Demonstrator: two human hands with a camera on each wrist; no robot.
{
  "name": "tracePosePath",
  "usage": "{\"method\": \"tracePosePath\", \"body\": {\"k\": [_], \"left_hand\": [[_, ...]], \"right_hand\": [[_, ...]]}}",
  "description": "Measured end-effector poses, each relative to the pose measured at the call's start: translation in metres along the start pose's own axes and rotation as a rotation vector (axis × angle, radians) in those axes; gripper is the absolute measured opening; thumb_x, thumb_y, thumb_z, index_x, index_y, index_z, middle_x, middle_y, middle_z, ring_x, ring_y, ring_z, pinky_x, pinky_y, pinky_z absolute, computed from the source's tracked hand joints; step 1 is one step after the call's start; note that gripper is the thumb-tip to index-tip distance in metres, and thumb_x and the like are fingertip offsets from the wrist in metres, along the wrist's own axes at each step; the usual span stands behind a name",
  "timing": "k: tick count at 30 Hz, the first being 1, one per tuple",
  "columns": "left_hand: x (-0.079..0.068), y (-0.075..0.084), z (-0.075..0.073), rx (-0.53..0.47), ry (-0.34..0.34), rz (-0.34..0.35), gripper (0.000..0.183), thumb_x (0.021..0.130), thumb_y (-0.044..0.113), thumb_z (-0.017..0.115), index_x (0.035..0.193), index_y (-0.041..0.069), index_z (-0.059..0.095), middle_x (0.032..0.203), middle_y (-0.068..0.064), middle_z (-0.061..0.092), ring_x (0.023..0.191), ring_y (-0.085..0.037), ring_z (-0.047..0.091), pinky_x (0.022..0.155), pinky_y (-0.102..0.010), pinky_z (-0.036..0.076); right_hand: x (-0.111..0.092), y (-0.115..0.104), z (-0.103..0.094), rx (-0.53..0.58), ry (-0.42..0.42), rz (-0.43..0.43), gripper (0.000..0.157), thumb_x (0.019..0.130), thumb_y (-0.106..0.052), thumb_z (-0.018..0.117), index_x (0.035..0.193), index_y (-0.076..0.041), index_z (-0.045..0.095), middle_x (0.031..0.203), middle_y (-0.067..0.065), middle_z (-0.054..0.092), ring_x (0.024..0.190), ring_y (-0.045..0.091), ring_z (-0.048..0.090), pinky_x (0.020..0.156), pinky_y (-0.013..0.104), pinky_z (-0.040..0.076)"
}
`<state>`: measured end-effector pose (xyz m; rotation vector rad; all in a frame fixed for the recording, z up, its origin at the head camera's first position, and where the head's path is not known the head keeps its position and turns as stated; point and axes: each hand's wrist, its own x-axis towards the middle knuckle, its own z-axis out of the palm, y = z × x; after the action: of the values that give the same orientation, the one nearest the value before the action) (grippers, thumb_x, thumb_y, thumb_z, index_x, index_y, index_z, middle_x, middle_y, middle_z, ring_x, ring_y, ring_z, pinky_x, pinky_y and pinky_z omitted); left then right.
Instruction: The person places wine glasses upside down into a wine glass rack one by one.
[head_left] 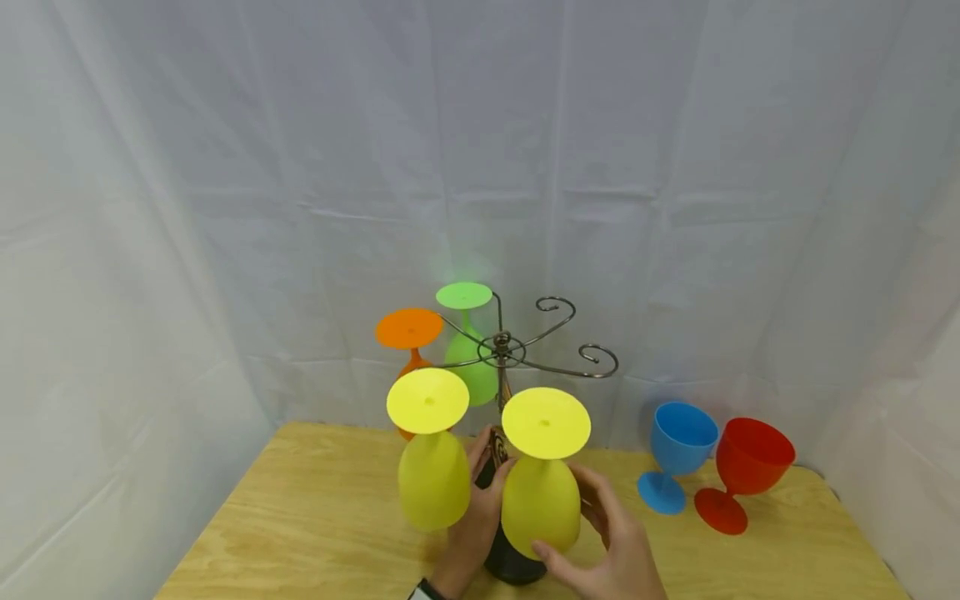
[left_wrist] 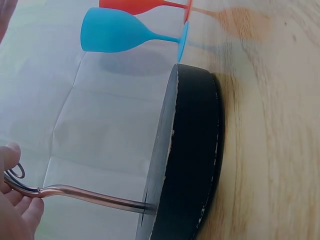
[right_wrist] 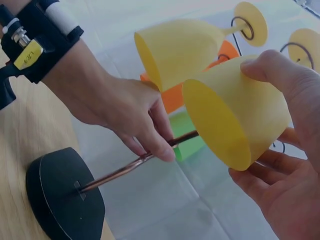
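A metal goblet stand (head_left: 501, 352) with curled arms rises from a thick black base (left_wrist: 195, 145). Around its copper-coloured stem (right_wrist: 117, 172), the thumb and fingers of my left hand (right_wrist: 127, 102) are closed. My right hand (head_left: 618, 550) holds the bowl of an upside-down yellow goblet (head_left: 542, 508), thumb on one side and fingers on the other. A curled hook (right_wrist: 300, 46) passes by that goblet's foot; whether it bears the weight I cannot tell. Beside it hangs a second yellow goblet (head_left: 433, 483). Behind hang an orange goblet (head_left: 409, 328) and a green goblet (head_left: 471, 362), both upside down.
Upright on the wooden table (head_left: 322, 500), to the right, stand a blue goblet (head_left: 681, 442) and a red goblet (head_left: 750, 462). Two of the stand's arms curl out rightward, one ending in a hook (head_left: 600, 360). White cloth (head_left: 360, 167) walls the back and sides.
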<state>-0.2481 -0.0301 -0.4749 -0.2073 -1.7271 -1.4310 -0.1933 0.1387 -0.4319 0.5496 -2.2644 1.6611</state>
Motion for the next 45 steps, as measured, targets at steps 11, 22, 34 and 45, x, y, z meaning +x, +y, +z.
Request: {"method": "tracePosePath", "body": {"k": [11,22,34,45], "left_hand": [[0.004,-0.005,0.002,-0.067,-0.075,-0.158,0.051,0.083,-0.006,0.081,0.131,-0.009,0.064,0.127,-0.025,0.066,0.114,-0.043,0.066,0.094,-0.053,0.054],[0.001,0.001,0.007,-0.133,-0.185,-0.179,0.048,0.088,-0.004,0.077,0.133,-0.01,0.062,0.129,-0.024,0.066,0.117,-0.043,0.065,0.098,-0.049,0.052],[0.0,-0.026,0.007,-0.16,-0.223,-0.194,0.051,0.088,-0.007,0.075,0.137,-0.005,0.062,0.135,-0.019,0.064,0.122,-0.032,0.063,0.102,-0.033,0.051],[0.007,-0.05,-0.008,-0.224,-0.306,-0.291,0.048,0.097,-0.006,0.063,0.144,-0.005,0.054,0.144,-0.018,0.057,0.134,-0.033,0.054,0.11,-0.039,0.044]], "right_hand": [[0.005,0.01,-0.001,0.032,0.02,-0.005,0.079,0.078,-0.022,0.092,0.145,-0.014,0.051,0.135,0.0,0.062,0.117,0.017,0.065,0.093,0.028,0.056],[-0.001,0.004,0.0,0.008,0.043,0.055,0.081,0.078,-0.027,0.092,0.146,-0.012,0.051,0.137,0.001,0.061,0.119,0.021,0.065,0.094,0.035,0.057],[0.0,0.004,0.0,-0.048,0.006,0.046,0.084,0.08,-0.031,0.09,0.15,-0.018,0.046,0.142,-0.002,0.058,0.124,0.024,0.062,0.097,0.041,0.055],[0.012,0.019,-0.024,-0.136,0.115,-0.013,0.075,0.087,-0.014,0.084,0.15,-0.024,0.045,0.138,-0.002,0.06,0.129,0.021,0.059,0.104,0.036,0.046]]}}
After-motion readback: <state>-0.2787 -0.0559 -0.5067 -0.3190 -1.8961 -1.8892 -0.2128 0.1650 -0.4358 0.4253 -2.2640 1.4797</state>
